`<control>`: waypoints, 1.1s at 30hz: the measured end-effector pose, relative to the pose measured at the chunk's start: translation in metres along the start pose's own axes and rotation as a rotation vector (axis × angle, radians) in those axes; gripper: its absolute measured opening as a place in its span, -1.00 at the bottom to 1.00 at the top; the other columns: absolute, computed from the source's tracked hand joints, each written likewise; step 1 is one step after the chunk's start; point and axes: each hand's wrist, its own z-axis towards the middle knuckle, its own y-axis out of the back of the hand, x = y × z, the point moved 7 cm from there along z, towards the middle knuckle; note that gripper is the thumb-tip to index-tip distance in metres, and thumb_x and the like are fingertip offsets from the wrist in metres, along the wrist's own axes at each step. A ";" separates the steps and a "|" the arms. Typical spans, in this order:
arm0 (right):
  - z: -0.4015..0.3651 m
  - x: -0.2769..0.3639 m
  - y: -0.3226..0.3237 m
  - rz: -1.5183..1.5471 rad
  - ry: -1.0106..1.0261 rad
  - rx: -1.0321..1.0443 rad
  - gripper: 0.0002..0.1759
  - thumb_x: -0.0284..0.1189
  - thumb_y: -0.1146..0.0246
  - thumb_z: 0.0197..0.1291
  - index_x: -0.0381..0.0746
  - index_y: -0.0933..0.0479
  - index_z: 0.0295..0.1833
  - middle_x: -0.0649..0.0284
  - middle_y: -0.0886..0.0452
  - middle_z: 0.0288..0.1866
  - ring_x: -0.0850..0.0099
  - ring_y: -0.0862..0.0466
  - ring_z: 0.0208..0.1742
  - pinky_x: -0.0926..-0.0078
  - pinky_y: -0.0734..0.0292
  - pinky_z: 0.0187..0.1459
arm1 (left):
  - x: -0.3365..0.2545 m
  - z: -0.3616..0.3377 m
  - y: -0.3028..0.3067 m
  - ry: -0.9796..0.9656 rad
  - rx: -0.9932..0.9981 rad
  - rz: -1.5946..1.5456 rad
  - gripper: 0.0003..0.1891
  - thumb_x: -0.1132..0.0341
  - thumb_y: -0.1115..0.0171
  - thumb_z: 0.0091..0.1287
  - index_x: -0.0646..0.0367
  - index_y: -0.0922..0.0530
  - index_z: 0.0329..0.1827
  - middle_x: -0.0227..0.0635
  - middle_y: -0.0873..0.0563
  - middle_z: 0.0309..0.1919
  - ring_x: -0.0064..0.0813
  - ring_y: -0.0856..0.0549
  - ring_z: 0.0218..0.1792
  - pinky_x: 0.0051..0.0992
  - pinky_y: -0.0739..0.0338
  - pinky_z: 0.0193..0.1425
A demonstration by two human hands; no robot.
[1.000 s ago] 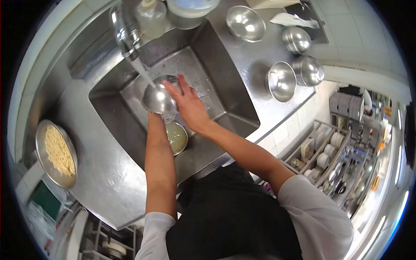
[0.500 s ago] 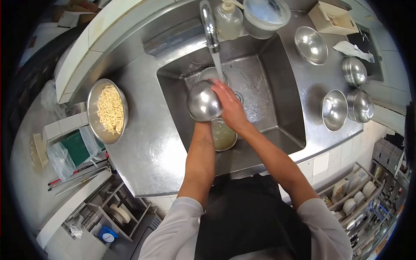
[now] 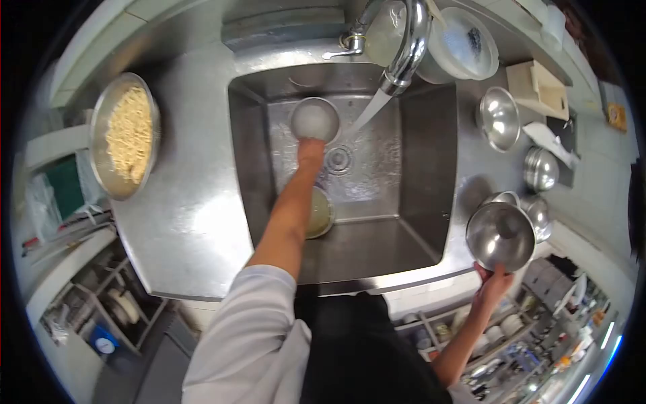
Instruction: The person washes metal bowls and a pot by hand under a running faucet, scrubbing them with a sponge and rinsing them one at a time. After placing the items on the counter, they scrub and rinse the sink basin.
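Observation:
In the sink (image 3: 417, 202), a metal bowl (image 3: 315, 118) sits near the far left part of the basin. At its near rim is my left hand (image 3: 311, 149), closed on the edge, with some of the fingers hidden. My right hand (image 3: 493, 281) grips the lower rim of another metal bowl (image 3: 499, 232), held tilted over the right front edge of the counter, its inside facing up. Partly behind my left forearm stands a round container (image 3: 320, 214) of cloudy greenish liquid. Water runs from the faucet (image 3: 404, 64) beside the bowl in the sink.
Left of the sink stands a large bowl of noodles (image 3: 128, 138). Along the right counter are a metal bowl (image 3: 499, 120), stacked bowls (image 3: 540, 168), a white cloth (image 3: 548, 140) and a cream bin (image 3: 538, 87). A translucent tub (image 3: 464, 44) sits behind the faucet.
My hands have separated. The right one has carried the metal bowl from under the water to the right counter edge; the left has moved to the bowl in the sink. The view has shifted.

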 end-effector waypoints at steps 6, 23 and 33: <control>0.004 -0.020 -0.011 0.156 -0.432 0.028 -0.49 -0.17 -0.09 0.50 -0.50 -0.40 0.14 -0.09 -0.68 -0.17 0.14 -0.78 -0.27 0.41 -0.79 -0.32 | -0.001 -0.012 0.014 -0.024 0.058 -0.171 -0.83 0.29 -0.27 0.26 0.11 -0.73 -0.19 -0.07 -0.79 -0.20 -0.14 -0.78 -0.09 -0.14 -0.62 0.06; -0.133 -0.008 -0.410 -0.472 0.898 0.738 -0.53 -0.19 0.03 0.51 -0.23 -0.51 0.31 0.00 -0.49 0.38 0.00 -0.37 0.47 0.18 -0.23 0.44 | -0.019 -0.103 0.112 0.414 -0.333 -2.030 -0.75 0.22 -0.15 0.51 0.19 -0.59 -0.28 -0.48 -0.63 -0.42 -0.57 -0.54 -0.39 -0.38 -0.44 -0.30; -0.090 -0.050 -0.420 0.719 -0.803 1.113 -0.45 -0.02 -0.09 0.49 -0.30 -0.56 0.19 0.20 -0.64 0.19 0.32 -0.56 0.29 0.13 -0.42 0.31 | 0.025 -0.088 0.078 0.681 -0.296 -2.216 -0.60 0.09 -0.05 0.57 0.29 -0.54 0.16 -0.32 -0.69 0.01 -0.48 -0.61 0.02 -0.37 -0.51 0.19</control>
